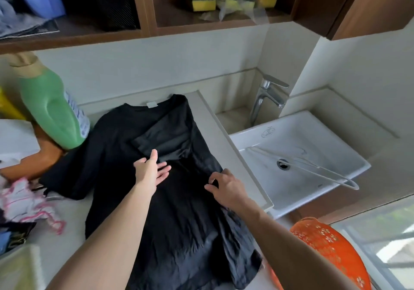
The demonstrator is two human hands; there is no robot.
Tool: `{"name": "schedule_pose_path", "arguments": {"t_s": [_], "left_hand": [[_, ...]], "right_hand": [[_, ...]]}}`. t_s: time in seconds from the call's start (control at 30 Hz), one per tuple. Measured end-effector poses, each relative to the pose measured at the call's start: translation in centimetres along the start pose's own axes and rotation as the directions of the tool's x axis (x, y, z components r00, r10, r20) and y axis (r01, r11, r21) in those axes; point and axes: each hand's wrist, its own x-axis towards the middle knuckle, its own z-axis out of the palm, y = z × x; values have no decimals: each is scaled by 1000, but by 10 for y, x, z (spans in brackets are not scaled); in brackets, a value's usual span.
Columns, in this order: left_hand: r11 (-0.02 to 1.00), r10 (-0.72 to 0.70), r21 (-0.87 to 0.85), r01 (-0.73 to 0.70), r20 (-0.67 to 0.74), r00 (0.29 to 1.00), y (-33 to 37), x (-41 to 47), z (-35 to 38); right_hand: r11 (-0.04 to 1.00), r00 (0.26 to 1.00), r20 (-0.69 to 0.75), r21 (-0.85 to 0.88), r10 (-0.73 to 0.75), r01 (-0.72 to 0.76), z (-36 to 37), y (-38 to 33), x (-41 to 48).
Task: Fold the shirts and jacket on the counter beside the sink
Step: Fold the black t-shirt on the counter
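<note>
Head view: your left hand [150,170] lies flat, fingers spread, on the black shirt [125,155] — your right hand [226,186] pinches its right edge. It lies spread on the counter [226,137], left of the sink [313,137].

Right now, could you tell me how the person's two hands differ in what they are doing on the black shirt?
The left hand lies flat and open, fingers spread, pressing the middle of the black shirt; the right hand is curled, pinching the fabric. The left hand sits by the folded-in sleeve, while the right hand works at the shirt's edge nearest the sink. Both touch the same shirt on the counter.
</note>
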Motion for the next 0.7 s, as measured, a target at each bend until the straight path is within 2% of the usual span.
{"name": "schedule_pose_path", "arguments": {"t_s": [0.13, 0.23, 0.37, 0.47, 0.53, 0.63, 0.7], "left_hand": [[1000, 3, 7, -2, -130, 991, 15, 18, -12], [994, 99, 63, -90, -142, 985, 25, 27, -13], [978, 187, 123, -166, -188, 964, 35, 44, -7], [948, 226, 267, -171, -194, 955, 40, 57, -6], [932, 211, 325, -157, -137, 968, 42, 65, -9], [916, 140, 392, -84, -117, 983, 47, 83, -11], [888, 159, 446, -112, -68, 985, 52, 94, -12]], "right_hand": [[986, 963, -220, 32, -152, 163, -1, -16, 41], [964, 938, -224, -15, -263, 267, 9, -29, 63], [956, 951, -114, -104, -286, 275, 30, -34, 81], [940, 959, -16, -206, -282, 273, 41, -32, 90], [949, 961, -68, -189, -268, 251, 43, -34, 93], [968, 939, -250, -141, -238, 207, 42, -43, 99], [966, 923, -299, -156, -244, 205, 42, -49, 107]]}}
